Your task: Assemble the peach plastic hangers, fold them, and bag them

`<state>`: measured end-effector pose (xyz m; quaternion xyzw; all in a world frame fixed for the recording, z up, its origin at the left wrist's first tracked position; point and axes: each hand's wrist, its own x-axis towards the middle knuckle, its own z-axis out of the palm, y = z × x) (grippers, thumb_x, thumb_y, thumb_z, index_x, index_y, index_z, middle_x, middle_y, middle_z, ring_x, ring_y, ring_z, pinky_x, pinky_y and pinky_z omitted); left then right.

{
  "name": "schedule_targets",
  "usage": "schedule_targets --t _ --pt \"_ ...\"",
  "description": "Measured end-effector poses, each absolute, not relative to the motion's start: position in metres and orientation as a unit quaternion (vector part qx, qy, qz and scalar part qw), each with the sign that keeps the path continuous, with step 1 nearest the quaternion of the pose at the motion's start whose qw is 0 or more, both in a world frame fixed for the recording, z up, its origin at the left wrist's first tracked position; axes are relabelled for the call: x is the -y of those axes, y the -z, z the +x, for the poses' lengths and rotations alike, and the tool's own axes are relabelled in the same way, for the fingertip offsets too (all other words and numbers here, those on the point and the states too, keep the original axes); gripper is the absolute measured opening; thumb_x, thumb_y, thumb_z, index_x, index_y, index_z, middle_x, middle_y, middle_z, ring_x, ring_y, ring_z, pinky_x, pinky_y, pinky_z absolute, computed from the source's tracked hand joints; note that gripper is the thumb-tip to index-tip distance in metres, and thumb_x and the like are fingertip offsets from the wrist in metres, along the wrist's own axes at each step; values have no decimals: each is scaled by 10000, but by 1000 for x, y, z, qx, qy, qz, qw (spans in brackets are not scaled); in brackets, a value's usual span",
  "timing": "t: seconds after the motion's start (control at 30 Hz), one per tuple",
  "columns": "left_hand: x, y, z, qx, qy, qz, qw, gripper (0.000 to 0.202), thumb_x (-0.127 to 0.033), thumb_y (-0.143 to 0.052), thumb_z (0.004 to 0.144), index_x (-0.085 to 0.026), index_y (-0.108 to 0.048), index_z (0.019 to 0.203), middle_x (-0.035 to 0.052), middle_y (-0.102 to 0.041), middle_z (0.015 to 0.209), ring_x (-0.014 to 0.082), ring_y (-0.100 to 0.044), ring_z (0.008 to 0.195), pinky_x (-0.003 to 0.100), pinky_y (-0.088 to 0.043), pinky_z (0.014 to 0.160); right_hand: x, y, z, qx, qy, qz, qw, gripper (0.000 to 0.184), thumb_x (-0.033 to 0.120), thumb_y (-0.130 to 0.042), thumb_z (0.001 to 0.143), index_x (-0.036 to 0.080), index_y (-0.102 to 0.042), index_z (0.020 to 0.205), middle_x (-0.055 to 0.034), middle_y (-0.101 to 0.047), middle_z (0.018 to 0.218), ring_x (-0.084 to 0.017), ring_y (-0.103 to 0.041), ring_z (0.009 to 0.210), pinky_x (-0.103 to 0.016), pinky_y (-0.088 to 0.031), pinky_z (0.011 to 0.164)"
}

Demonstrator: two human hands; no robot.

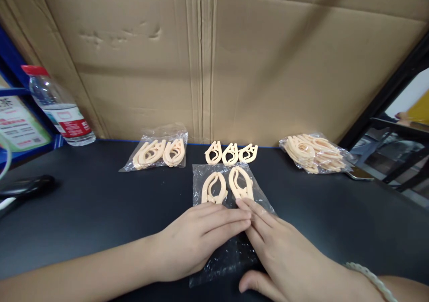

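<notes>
A clear plastic bag (231, 253) lies flat at the middle of the table, with two cream folding hangers inside, one on the left (214, 186) and one on the right (240, 183). My left hand (201, 235) rests across the bag, its fingers stretched out and covering the lower end of the left hanger. From the other side, my right hand (276, 244) lies on the bag with fingers straight and thumb apart, its fingertips touching the right hanger's lower end. The fingertips of both hands meet over the bag.
Behind the bag lie three loose folding hangers (230, 153). Bagged hangers (152, 153) sit back left, and a fuller bag of hangers (313, 152) back right, beside a phone (360, 173). A water bottle (63, 110) stands far left. Cardboard (140, 60) walls the back.
</notes>
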<state>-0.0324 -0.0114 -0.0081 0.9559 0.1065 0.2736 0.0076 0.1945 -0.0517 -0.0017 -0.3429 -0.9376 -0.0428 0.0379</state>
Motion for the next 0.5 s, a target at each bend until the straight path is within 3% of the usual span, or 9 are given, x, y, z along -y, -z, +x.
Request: schedule_targets --t 0.2,0.27,0.33,0.43,0.5 --pt "12 8 -33 -104 -270 957 11 446 -44 -432 923 -79 -439 1367 156 -596 1340 232 -561 1226 351 -508 973 52 6 193 931 156 -303 133 847 688 -451 858 -47 -589 1254 -302 -572 1282 -418 -538 1217 -474 -533 940" --pt "12 8 -33 -105 -279 955 12 441 -44 -429 926 -75 -443 1366 157 -590 1345 225 -555 1231 342 -500 985 54 3 193 926 175 -276 190 743 633 -464 885 -31 -643 1166 -277 -651 1171 -391 -593 1144 -457 -549 893" --pt "12 7 -33 -106 -283 953 13 439 -36 -428 923 -75 -451 1359 150 -587 1350 217 -563 1214 335 -493 993 55 -3 195 922 168 -233 260 552 520 -447 941 31 -696 1005 -204 -720 940 -319 -669 949 -413 -565 779" --pt "13 5 -34 -108 -277 955 13 457 -1 -425 898 -82 -466 1346 138 -589 1350 214 -591 1162 336 -505 970 47 -16 206 904 113 -197 363 386 313 -386 980 143 -641 746 -62 -615 586 -184 -580 560 -328 -478 533" --pt "13 4 -34 -105 -272 956 13 471 16 -427 881 -82 -472 1340 139 -592 1345 219 -601 1141 339 -517 946 31 -23 219 882 64 -219 412 331 194 -375 953 166 -589 703 -33 -573 551 -147 -510 497 -298 -420 485"
